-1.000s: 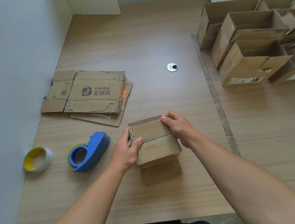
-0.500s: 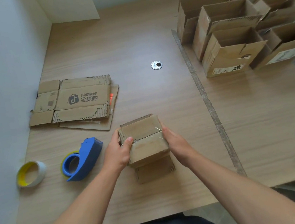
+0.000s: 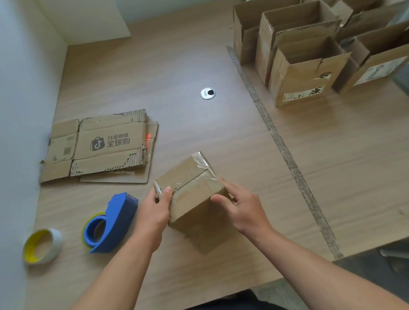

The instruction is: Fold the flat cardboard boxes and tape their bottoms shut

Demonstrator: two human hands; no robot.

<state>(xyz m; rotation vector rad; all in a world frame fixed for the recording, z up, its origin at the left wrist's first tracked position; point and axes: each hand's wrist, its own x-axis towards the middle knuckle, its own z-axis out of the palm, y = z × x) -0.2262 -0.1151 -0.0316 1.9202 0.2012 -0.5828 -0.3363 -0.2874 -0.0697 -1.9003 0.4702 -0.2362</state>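
Cardboard, brown and creased, made up the small box held over the near middle of the wooden table, its closed flaps facing up and one corner turned toward the person. Clear tape shone along the seam and over the far edge. Whether it rested on the table or hung just above it could not be told. The left hand gripped the box's left side, thumb pressed on top by the seam. The right hand grasped the right side, its fingers curled against the wall. Just left of the left hand lay a blue tape dispenser, and further left a yellow-cored roll of tape. Flattened boxes lay stacked near the left wall. Folded boxes stood open-topped, crowded together at the far right. A metal grommet sat in the tabletop between them.
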